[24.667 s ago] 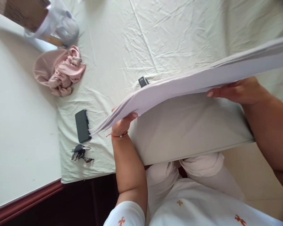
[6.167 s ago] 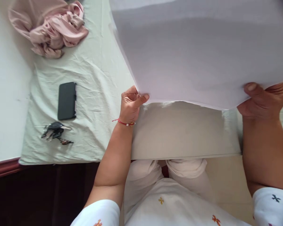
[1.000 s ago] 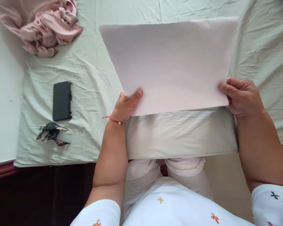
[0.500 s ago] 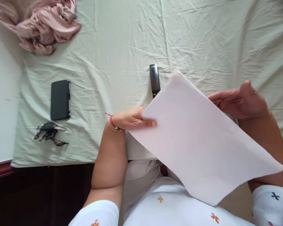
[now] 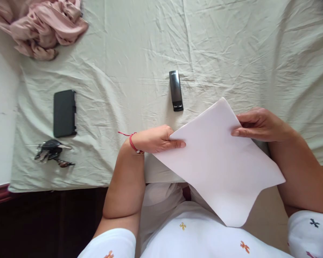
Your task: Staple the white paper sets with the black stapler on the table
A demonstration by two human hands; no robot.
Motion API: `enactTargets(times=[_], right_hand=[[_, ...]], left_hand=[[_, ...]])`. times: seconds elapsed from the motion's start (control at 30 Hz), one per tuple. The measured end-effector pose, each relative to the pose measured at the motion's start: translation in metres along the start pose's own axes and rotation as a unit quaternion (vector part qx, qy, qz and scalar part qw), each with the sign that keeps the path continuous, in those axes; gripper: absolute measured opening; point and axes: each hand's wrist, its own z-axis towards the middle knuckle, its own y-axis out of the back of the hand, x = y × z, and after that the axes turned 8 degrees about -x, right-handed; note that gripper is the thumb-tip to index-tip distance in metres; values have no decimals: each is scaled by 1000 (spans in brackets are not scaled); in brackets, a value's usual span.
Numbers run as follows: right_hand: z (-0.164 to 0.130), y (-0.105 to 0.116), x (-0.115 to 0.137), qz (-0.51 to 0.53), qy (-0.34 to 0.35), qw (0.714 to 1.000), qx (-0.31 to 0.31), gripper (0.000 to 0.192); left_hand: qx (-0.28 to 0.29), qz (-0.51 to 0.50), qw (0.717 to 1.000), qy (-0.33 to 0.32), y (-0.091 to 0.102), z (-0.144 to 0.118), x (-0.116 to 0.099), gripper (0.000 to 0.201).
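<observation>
White paper (image 5: 218,161), black stapler (image 5: 176,90)

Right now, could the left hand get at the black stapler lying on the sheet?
Probably yes. The stapler lies in the open on the bed sheet, just beyond the left hand, with nothing between them. But that hand is pinching the paper, so it would have to let go first.

On the pale-sheeted bench (image 5: 140,46), the black stapler (image 5: 176,90) lies just behind the white paper sheet (image 5: 220,161); black phone (image 5: 64,113) and dark key bunch (image 5: 51,154) lie left
</observation>
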Motion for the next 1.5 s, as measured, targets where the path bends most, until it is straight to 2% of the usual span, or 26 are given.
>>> enactTargets(times=[0.1, 0.23, 0.37, 0.5, 0.67, 0.87, 1.03, 1.17, 1.3, 1.5], right_hand=[[1, -6, -1, -11, -26, 999, 24, 29], [1, -11, 4, 68, -127, 989, -10, 41], [0, -7, 9, 96, -166, 980, -57, 43], [-1, -1, 11, 109, -190, 972, -81, 43], [-1, -2, 10, 112, -197, 971, -79, 42], [2, -8, 13, 73, -147, 973, -163, 35], [4, -10, 16, 64, -178, 966, -177, 29], [2, -9, 20, 60, -207, 953, -211, 23], [0, -9, 24, 84, -230, 945, -218, 23], [-1, -11, 27, 110, -236, 937, -234, 20]], left_hand=[[-9, 10, 1000, 8, 0, 0, 0, 44], [-49, -33, 998, 38, 7, -5, 3, 37], [-123, -89, 988, 16, 17, -12, 8, 29], [-185, -115, 976, 27, 21, -13, 12, 21], [-215, -108, 970, 25, 20, -8, 17, 17], [-213, -95, 972, 27, 17, -5, 14, 16], [-270, -121, 955, 35, 16, -3, 14, 18], [-296, -142, 944, 39, 15, -2, 14, 20], [-318, -143, 936, 44, 13, 0, 14, 18], [-369, -152, 916, 24, 13, 4, 15, 15]])
